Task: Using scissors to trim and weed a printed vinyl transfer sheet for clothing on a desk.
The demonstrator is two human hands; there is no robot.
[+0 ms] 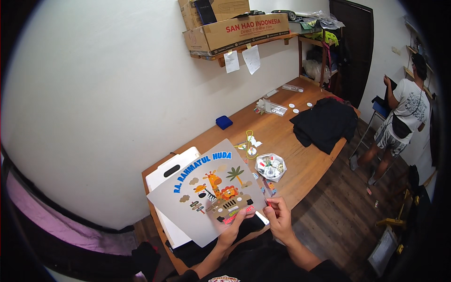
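Observation:
A translucent transfer film sheet (181, 216) with a printed jeep, giraffe, zebra, lion and palm tree is held up in front of me. My left hand (231, 231) grips it by the lower edge, thumb on the printed face. Close to the sheet's right corner, my right hand (281, 220) is closed with thumb and fingers pressed together. A bit of red shows at its fingertips, too small to name. Behind the sheet lies a white board (190, 154) with a dark handle slot. Dark cloth (188, 256) lies below the sheet, partly hidden.
Beyond my hands on the wooden table (300, 188) stands a clear bowl (283, 176) of small items. A blue pouch (224, 122) and a black garment pile (326, 123) lie farther back. Cardboard boxes (202, 40) fill a wall shelf. Another person (408, 103) stands at right.

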